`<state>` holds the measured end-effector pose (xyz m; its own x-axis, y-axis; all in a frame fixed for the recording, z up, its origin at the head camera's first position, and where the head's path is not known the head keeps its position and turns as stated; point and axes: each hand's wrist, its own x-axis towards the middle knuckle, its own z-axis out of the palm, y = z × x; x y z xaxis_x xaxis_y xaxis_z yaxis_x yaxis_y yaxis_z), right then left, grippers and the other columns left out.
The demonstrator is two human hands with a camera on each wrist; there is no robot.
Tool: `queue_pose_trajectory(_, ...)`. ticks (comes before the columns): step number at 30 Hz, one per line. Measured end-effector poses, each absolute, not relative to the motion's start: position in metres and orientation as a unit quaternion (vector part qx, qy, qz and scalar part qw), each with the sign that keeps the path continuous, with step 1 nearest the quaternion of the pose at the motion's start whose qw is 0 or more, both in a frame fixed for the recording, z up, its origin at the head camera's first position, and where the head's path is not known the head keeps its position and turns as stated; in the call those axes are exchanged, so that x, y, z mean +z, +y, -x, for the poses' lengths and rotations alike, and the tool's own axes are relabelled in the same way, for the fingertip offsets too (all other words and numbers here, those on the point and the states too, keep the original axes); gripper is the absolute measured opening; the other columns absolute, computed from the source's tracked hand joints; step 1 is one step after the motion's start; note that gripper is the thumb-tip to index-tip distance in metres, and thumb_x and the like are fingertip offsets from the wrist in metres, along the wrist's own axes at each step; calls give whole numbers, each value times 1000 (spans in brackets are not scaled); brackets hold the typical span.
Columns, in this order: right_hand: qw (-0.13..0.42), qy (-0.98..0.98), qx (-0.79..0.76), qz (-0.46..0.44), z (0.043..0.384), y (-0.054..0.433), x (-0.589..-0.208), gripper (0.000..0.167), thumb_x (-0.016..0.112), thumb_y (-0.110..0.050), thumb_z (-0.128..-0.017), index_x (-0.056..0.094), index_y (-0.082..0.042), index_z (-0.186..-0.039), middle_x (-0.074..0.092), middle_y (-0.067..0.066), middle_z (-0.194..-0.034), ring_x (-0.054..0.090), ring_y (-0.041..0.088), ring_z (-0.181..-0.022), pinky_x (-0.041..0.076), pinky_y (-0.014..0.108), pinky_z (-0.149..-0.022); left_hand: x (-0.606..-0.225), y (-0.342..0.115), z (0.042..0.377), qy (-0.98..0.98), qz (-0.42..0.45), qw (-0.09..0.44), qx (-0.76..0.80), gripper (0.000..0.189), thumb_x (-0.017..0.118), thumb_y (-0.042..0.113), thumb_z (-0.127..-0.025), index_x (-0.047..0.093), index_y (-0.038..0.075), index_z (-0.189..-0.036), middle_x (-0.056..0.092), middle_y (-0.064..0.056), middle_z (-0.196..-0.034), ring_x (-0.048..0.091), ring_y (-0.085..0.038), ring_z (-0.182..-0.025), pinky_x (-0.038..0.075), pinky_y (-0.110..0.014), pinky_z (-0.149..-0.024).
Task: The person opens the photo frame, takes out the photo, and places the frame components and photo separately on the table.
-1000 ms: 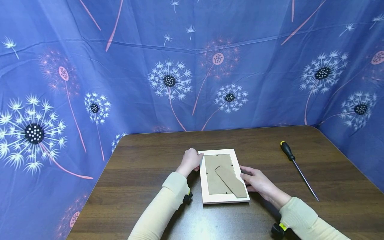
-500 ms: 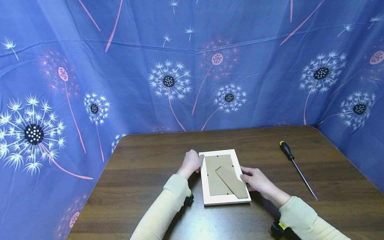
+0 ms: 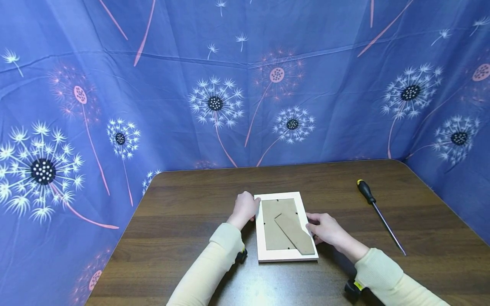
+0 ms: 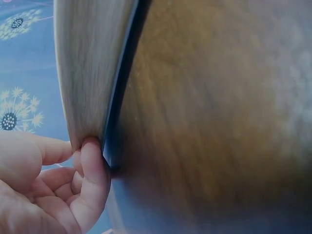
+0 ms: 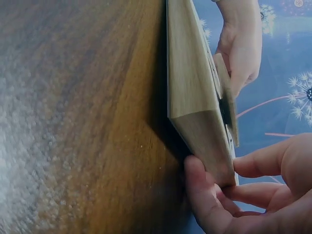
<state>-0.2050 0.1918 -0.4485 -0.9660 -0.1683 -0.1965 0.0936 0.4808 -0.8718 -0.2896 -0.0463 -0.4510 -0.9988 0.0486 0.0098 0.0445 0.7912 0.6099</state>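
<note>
A white picture frame (image 3: pixel 287 255) lies back side up between both hands, its beige backing board (image 3: pixel 272 208) and angled easel stand (image 3: pixel 296 236) showing. My left hand (image 3: pixel 245 209) pinches the frame's left side near the far corner. In the left wrist view, the thumb and curled fingers of that hand (image 4: pixel 58 190) meet at the frame's wood-grained side (image 4: pixel 92 73). On the right side, my right hand (image 3: pixel 328 230) grips the frame with the thumb over its edge. The right wrist view shows fingertips (image 5: pixel 197 173) tucked beneath the frame (image 5: pixel 195 87), close over the table.
A screwdriver (image 3: pixel 367 193) with a black and yellow handle lies to the right on the brown wooden table (image 3: pixel 191 191). Behind the table hangs a blue cloth (image 3: pixel 164 97) with dandelion prints. Each wrist carries a small black camera (image 3: pixel 241 255).
The picture frame has shifted very slightly toward me, with both hands keeping their grip on its sides. The screwdriver has stayed in place.
</note>
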Motion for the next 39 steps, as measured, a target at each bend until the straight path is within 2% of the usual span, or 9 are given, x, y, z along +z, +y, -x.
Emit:
queue_pose_trajectory(4,125,857,-500,20,205,192,-447,47,50,-1,-91,40,16,-133,65,22,-93,66,22,-72,56,36,-55,-450,-45,288,946,-18,1,323,42,55,24,-94,55,7,-56,51,-2,-39,53,-11,-31,55,-28,-62)
queue_pose_trajectory(9,120,865,-487,11,206,192,-447,46,52,0,-89,42,16,-132,52,32,-113,64,21,-71,56,36,-55,-450,-42,286,944,-14,2,329,38,56,22,-93,58,3,-60,52,-4,-40,52,-12,-29,48,-21,-45)
queue_pose_trajectory(12,115,867,-485,11,206,192,-447,45,52,1,-88,43,18,-130,44,35,-119,64,20,-70,56,35,-55,-450,-40,286,945,-12,1,328,37,57,22,-92,59,2,-61,51,-4,-40,51,-12,-29,47,-20,-43)
queue_pose_trajectory(18,111,870,-480,14,207,192,-447,44,52,2,-88,44,19,-128,44,36,-121,64,20,-70,56,35,-54,-451,-40,287,948,-3,6,319,37,58,23,-92,60,2,-62,51,-3,-39,51,-11,-28,50,-20,-48)
queue_pose_trajectory(22,107,877,-469,13,208,192,-447,44,54,3,-87,45,19,-127,45,36,-119,63,19,-66,55,34,-53,-450,-39,289,949,-2,13,315,34,57,22,-93,63,-1,-68,54,-6,-43,53,-12,-30,52,-21,-53)
queue_pose_trajectory(28,99,886,-452,14,209,192,-447,42,56,4,-86,48,19,-124,47,35,-114,61,16,-59,54,32,-51,-447,-37,290,948,0,36,315,32,57,22,-93,65,-6,-78,59,-13,-55,55,-14,-32,50,-21,-47)
queue_pose_trajectory(31,105,885,-453,16,209,192,-447,42,56,4,-86,48,19,-124,50,32,-110,62,17,-59,54,32,-50,-447,-39,290,949,-9,40,314,33,57,21,-93,64,-4,-73,58,-11,-51,56,-15,-33,52,-23,-51)
queue_pose_trajectory(35,125,879,-459,31,212,194,-446,42,55,4,-86,47,19,-124,60,21,-92,61,17,-57,54,33,-51,-446,-45,289,946,-31,42,320,36,56,21,-93,58,3,-62,58,-8,-45,60,-18,-38,55,-26,-60)
queue_pose_trajectory(39,150,870,-468,41,216,202,-442,47,55,2,-87,42,20,-128,59,12,-86,59,17,-62,55,34,-53,-443,-52,285,938,-53,56,337,38,55,21,-93,54,7,-58,61,-10,-48,62,-20,-42,51,-26,-50)
